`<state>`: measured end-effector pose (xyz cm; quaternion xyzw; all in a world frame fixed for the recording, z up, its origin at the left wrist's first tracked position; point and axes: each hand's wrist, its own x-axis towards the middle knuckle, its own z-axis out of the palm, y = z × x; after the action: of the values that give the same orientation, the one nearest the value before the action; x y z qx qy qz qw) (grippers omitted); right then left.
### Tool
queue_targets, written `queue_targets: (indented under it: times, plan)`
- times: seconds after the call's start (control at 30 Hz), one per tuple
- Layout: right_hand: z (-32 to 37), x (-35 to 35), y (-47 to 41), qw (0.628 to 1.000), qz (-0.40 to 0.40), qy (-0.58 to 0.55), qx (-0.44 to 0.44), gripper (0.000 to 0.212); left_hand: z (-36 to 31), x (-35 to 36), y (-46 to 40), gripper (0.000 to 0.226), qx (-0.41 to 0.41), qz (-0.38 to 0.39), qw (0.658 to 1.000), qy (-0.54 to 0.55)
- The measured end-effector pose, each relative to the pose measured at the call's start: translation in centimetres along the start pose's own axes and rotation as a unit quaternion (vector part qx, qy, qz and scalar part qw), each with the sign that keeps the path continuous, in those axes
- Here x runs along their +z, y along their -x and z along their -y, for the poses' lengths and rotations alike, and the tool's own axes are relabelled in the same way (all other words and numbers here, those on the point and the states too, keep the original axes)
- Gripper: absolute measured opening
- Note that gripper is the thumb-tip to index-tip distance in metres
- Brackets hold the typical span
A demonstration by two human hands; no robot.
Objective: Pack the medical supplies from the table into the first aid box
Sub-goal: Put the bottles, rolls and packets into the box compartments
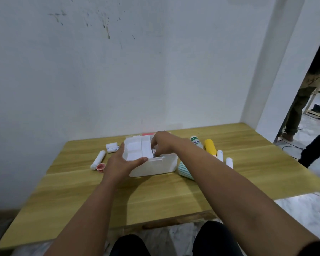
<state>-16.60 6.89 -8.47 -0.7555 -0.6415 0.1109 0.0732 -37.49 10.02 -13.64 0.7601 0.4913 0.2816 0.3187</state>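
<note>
A light wooden table (174,196) is standing pushed into the corner of a room with scuffed white walls (118,71), and to the right a doorway is opening onto a pale floor where another person's legs (299,100) are showing. Near the far edge of the table the white plastic first aid box (155,166) is sitting open, its white divided tray (139,148) lying tilted across the top. The left hand (121,161) is spreading wide, thumb lying along the tray's near edge and fingers reaching up its left side. The right hand (163,143) is curling down into the box beside the tray; whether it is gripping anything I cannot tell. Left of the box, a white roll (98,159), a small red-capped cup (101,167) and a white packet (112,147) are lying about. To the right, a green-labelled bottle (196,142), a yellow bottle (210,147), two small white bottles (224,159) and a striped package (185,169) are waiting.
</note>
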Motion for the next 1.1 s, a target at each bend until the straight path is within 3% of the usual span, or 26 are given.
queue_targets:
  times: [0.23,0.5,1.1]
  plan:
    - [-0.8,-0.8,0.0,0.998,-0.006,-0.042,0.055,0.070,-0.1,0.0,0.0,0.121,0.003,-0.003,1.000,0.003]
    - [-0.7,-1.2,0.8,0.987,0.015,-0.103,0.119,0.040,-0.2,0.0,0.0,0.120,0.001,-0.003,1.000,0.006]
    - [0.8,1.7,0.0,0.988,-0.091,-0.085,0.097,0.043,-0.3,0.0,0.1,0.119,0.006,-0.003,1.000,0.004]
